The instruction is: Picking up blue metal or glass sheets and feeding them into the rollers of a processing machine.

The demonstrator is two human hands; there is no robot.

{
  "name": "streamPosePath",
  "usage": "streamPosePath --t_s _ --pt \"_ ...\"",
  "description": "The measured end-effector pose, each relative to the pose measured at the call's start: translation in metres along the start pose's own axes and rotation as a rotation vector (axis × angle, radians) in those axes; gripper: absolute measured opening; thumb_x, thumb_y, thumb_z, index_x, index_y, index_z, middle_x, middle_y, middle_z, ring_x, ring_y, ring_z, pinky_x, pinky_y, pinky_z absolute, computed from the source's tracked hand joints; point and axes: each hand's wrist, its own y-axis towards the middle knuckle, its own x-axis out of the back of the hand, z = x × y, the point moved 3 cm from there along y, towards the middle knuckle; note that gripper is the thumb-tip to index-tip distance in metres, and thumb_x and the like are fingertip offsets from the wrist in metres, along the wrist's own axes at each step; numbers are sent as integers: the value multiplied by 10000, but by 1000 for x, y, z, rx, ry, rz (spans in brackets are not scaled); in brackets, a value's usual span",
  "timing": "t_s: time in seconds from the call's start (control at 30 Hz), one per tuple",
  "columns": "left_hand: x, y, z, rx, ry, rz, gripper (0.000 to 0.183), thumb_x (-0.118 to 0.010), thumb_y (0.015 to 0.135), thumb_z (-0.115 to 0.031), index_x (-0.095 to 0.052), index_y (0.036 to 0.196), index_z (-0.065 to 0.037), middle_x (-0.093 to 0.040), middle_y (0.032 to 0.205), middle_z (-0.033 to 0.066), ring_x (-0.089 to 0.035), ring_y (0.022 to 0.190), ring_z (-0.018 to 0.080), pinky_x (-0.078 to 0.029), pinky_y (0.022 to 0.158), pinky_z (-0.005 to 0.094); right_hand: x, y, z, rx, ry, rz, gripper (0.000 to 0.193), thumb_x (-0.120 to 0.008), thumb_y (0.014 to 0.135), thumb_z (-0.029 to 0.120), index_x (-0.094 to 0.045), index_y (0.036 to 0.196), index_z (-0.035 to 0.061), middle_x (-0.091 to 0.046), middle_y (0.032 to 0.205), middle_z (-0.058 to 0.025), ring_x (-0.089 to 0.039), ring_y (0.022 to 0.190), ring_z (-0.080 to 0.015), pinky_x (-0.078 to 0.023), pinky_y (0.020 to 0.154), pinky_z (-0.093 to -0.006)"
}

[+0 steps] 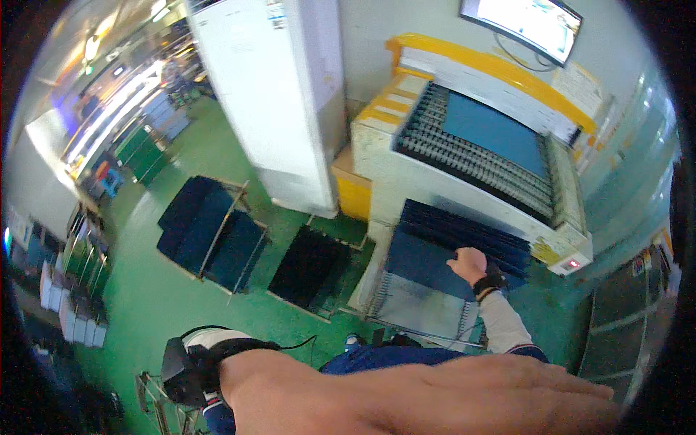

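My left hand [406, 391] spans the bottom of the view, very close to the camera, its back showing. Its fingers stretch out to the right, and nothing is seen in it; a black strap circles that wrist. Farther off, my right hand [470, 264] is closed at the edge of a dark blue flat panel [424, 257], with its fingertips partly hidden. More dark panels [464, 225] stand close together behind it in a rack. The rack's pale base with toothed sides [417, 301] shows in front of the panel.
Behind the rack stands a white machine [464, 181] with rollers, a blue panel [493, 134] lying on them. Two racks of dark panels [206, 232] [308, 268] stand on the green floor to the left. A white cabinet [268, 101] and a metal rack [627, 326] flank the area.
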Motion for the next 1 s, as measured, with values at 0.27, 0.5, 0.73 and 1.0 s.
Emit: streamPosePath --t_s 0.27,0.5,0.73,1.0 --pt "-18 19 80 154 -252 144 588 -365 1007 -546 -628 1185 -52 -632 1201 167 -589 1128 390 -438 986 522 9 3 -5 47 121 -1 298 -688 750 313 -731 823 28 -702 813 -212 -696 797 -400 -556 720 -492" --pt "-34 29 125 204 -375 219 531 -384 1009 -508 -631 1192 -75 -627 1213 145 -571 1148 368 -412 1006 526 3 3 -20 58 190 14 230 -651 742 236 -720 747 16 -691 768 -217 -687 755 -408 -553 702 -495" --pt "-34 38 142 233 -429 263 476 -402 1011 -470 -634 1198 -98 -622 1225 124 -553 1169 346 -385 1025 529 -5 5 -22 54 173 22 162 -652 681 149 -724 732 13 -687 745 -208 -689 707 -390 -553 638 -485" --pt "-5 54 145 211 -292 234 417 -423 1014 -426 -637 1205 -124 -616 1239 99 -532 1193 321 -355 1048 533 -17 5 -27 45 181 3 165 -649 698 189 -711 682 37 -670 680 -190 -671 658 -386 -533 589 -476"
